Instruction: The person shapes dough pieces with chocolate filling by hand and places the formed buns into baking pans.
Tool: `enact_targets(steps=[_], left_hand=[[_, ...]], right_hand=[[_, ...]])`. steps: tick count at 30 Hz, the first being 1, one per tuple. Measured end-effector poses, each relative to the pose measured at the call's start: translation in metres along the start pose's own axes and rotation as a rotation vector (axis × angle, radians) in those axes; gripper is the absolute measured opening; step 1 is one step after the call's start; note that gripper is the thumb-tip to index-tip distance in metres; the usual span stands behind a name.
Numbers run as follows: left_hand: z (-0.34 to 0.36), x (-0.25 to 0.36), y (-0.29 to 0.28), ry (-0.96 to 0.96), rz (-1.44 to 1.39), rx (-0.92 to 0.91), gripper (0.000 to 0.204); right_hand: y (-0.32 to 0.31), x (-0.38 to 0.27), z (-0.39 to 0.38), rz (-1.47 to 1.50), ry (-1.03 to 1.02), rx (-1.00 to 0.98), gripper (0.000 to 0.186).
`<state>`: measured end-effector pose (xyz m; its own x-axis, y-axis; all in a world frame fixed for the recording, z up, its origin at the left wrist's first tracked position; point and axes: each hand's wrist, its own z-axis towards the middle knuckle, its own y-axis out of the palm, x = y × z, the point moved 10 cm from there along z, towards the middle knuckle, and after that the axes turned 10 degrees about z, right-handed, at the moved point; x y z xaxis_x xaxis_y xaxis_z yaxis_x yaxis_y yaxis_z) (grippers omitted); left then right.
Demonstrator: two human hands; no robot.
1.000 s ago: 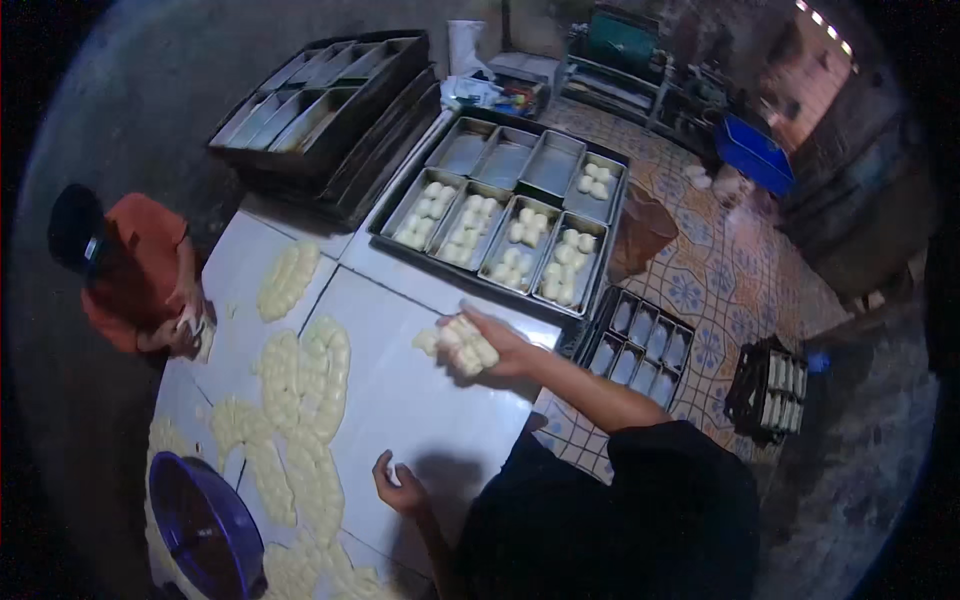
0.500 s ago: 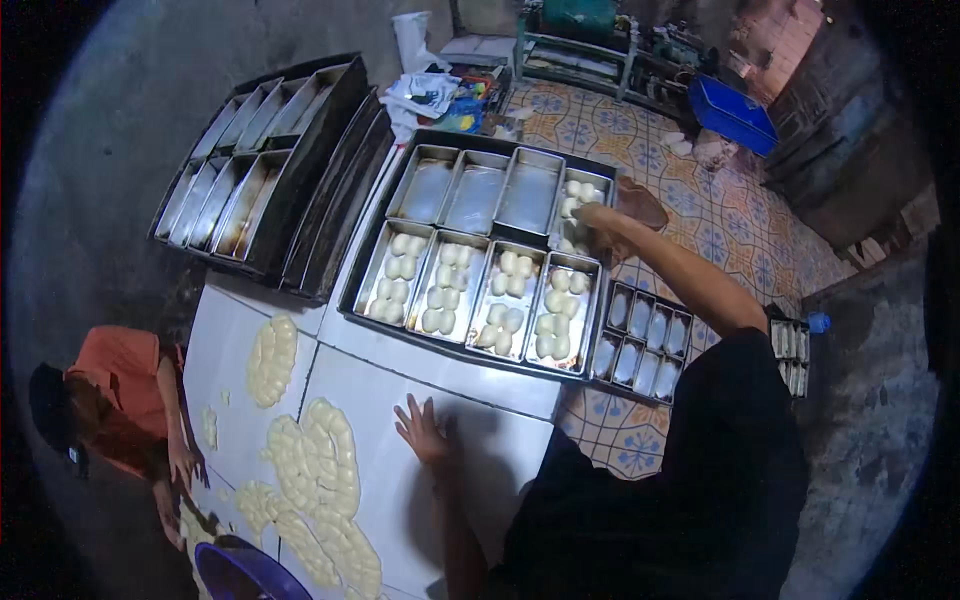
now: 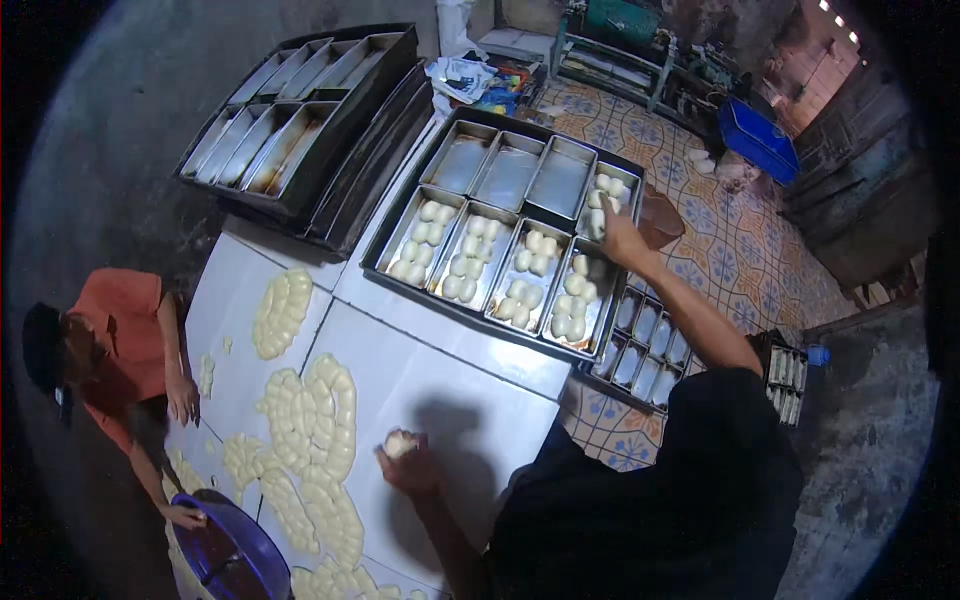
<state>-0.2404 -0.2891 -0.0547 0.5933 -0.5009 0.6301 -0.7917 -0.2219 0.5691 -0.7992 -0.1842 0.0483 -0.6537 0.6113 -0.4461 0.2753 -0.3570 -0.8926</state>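
Note:
My left hand [image 3: 412, 472] is raised over the white tiled table, its fingers curled round a pale dough ball [image 3: 400, 443]. My right hand [image 3: 622, 238] reaches into the back right baking tin [image 3: 579, 213], where its fingertips are against or just above the dough balls [image 3: 608, 184]. How those fingers are closed is partly hidden. The tins sit in two rows in a dark tray [image 3: 372, 262]. Dough balls lie in clusters in all four front tins, and the other three back tins are bare.
Dough pieces [image 3: 312, 415] cover the table's left part. A person in an orange shirt [image 3: 122, 325] reaches into a purple basin [image 3: 262, 545]. Stacked tin trays [image 3: 290, 120] stand far left. More tins [image 3: 640, 350] are right of the table; a blue crate [image 3: 757, 140] lies beyond.
My left hand, spread before, is now closed round a dough ball. My right hand is still at the back right tin. The view has shifted; the other person's hand has moved to the basin.

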Motion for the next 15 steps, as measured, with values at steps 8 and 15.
enact_targets(steps=[8,15], left_hand=[[-0.095,0.056,-0.028,0.312,0.354,-0.147,0.063],[-0.194,0.176,-0.065,0.847,0.752,0.209,0.036]], right_hand=[[0.069,-0.369,-0.285,0.806,-0.868,-0.478,0.042],[0.109,-0.477,-0.393,1.296,-0.503,-0.829,0.019]])
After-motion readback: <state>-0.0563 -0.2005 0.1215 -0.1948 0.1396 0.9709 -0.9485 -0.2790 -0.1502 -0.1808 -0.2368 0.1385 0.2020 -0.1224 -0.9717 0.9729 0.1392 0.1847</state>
